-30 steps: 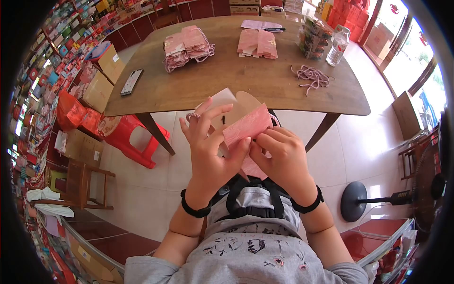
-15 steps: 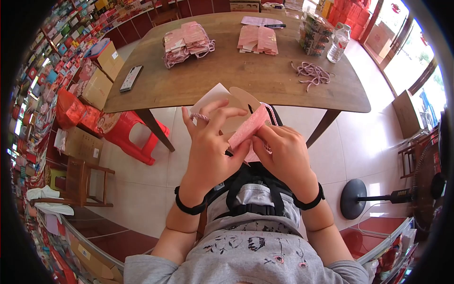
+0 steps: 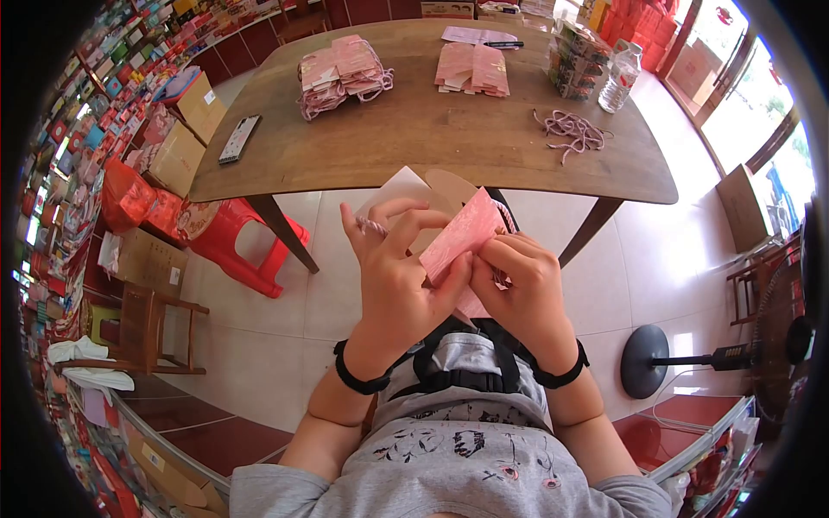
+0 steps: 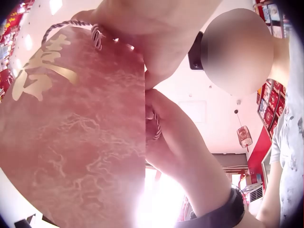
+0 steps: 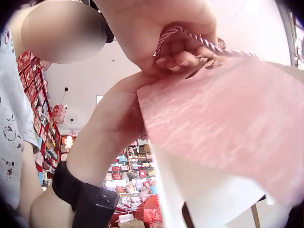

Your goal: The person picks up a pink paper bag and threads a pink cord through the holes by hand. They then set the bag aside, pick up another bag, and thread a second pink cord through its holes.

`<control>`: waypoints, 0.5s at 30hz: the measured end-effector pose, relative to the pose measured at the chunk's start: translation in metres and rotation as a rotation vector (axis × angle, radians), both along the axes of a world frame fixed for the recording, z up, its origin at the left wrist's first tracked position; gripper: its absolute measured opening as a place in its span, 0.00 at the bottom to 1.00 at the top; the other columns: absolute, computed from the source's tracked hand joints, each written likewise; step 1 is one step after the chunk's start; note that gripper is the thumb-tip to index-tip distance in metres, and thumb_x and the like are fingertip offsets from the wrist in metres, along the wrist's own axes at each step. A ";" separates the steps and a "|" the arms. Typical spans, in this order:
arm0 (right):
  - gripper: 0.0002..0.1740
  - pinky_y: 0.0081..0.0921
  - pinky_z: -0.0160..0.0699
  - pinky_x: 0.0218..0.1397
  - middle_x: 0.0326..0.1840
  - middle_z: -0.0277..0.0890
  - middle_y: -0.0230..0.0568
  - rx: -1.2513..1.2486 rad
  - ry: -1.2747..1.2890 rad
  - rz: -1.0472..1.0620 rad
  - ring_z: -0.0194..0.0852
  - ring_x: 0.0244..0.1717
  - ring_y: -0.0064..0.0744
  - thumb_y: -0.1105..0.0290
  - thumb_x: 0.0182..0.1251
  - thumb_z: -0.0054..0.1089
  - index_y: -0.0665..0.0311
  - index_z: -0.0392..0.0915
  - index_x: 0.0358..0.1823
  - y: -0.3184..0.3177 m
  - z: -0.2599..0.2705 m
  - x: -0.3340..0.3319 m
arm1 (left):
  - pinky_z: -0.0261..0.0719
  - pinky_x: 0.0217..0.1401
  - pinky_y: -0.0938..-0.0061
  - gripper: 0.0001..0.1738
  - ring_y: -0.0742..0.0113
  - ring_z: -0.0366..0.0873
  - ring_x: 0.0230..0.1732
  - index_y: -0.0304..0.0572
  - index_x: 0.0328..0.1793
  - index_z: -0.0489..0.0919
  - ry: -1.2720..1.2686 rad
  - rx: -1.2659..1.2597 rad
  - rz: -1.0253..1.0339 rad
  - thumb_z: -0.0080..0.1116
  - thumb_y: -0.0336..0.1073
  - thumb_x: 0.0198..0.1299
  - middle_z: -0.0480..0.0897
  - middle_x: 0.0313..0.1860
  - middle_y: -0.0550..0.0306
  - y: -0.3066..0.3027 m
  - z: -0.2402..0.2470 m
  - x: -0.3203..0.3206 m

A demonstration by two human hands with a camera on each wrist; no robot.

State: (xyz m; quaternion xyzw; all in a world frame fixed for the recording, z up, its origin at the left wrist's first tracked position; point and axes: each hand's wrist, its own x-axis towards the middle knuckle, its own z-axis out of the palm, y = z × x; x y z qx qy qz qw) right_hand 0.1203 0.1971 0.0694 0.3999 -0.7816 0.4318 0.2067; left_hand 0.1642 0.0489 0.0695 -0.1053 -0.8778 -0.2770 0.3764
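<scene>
Pinched between thumb and fingers, the pink patterned paper bag with a pale inside (image 3: pixel 458 235) is held by the left hand (image 3: pixel 393 281), while the right hand (image 3: pixel 527 281) curls tightly at its edge around a pink-and-white twisted cord (image 5: pixel 202 42). The bag is tilted above the lap, just on the near side of the brown wooden table (image 3: pixel 389 138). On its gold-lettered face, a knotted twisted handle (image 4: pixel 97 37) shows beside the left hand. The work in hand appears to be fitting or knotting the second handle; whether the cord's tip is through the panel, I cannot tell. Next, the right fingers would need to draw the cord snug while the left thumb steadies the thin panel, since a hard tug could crease it. Loose purple-pink cords (image 3: pixel 574 134) lie towards one o'clock, a small stack of flat pink bags (image 3: pixel 471 69) near twelve, and a bulkier pink stack with cords (image 3: pixel 341 73) at eleven.
</scene>
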 end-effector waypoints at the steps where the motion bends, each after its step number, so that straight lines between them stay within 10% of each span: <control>1: 0.08 0.31 0.69 0.29 0.18 0.68 0.39 0.003 -0.011 -0.015 0.68 0.20 0.40 0.76 0.49 0.59 0.65 0.68 0.19 0.000 0.001 0.001 | 0.33 0.69 0.36 0.05 0.57 0.70 0.55 0.43 0.25 0.83 0.033 0.012 0.011 0.65 0.35 0.46 0.78 0.43 0.66 0.001 0.000 0.001; 9: 0.01 0.23 0.62 0.21 0.19 0.67 0.41 -0.154 -0.200 -0.011 0.62 0.17 0.30 0.81 0.53 0.55 0.71 0.73 0.25 -0.007 0.002 0.009 | 0.29 0.71 0.39 0.02 0.59 0.71 0.52 0.50 0.27 0.83 0.183 -0.022 0.074 0.65 0.34 0.47 0.78 0.40 0.71 0.007 -0.002 0.005; 12: 0.02 0.22 0.62 0.21 0.20 0.68 0.41 -0.189 -0.194 -0.029 0.64 0.18 0.27 0.82 0.54 0.54 0.71 0.75 0.28 -0.010 -0.001 0.009 | 0.48 0.68 0.47 0.02 0.56 0.70 0.49 0.47 0.25 0.83 0.193 -0.065 0.142 0.66 0.31 0.44 0.77 0.37 0.63 0.012 0.002 0.008; 15: 0.07 0.27 0.64 0.22 0.17 0.65 0.39 -0.228 -0.173 -0.072 0.64 0.18 0.36 0.80 0.51 0.58 0.67 0.69 0.21 -0.015 -0.001 0.011 | 0.29 0.72 0.40 0.01 0.62 0.70 0.52 0.51 0.26 0.83 0.206 -0.026 0.189 0.64 0.34 0.47 0.78 0.38 0.72 0.015 -0.003 0.008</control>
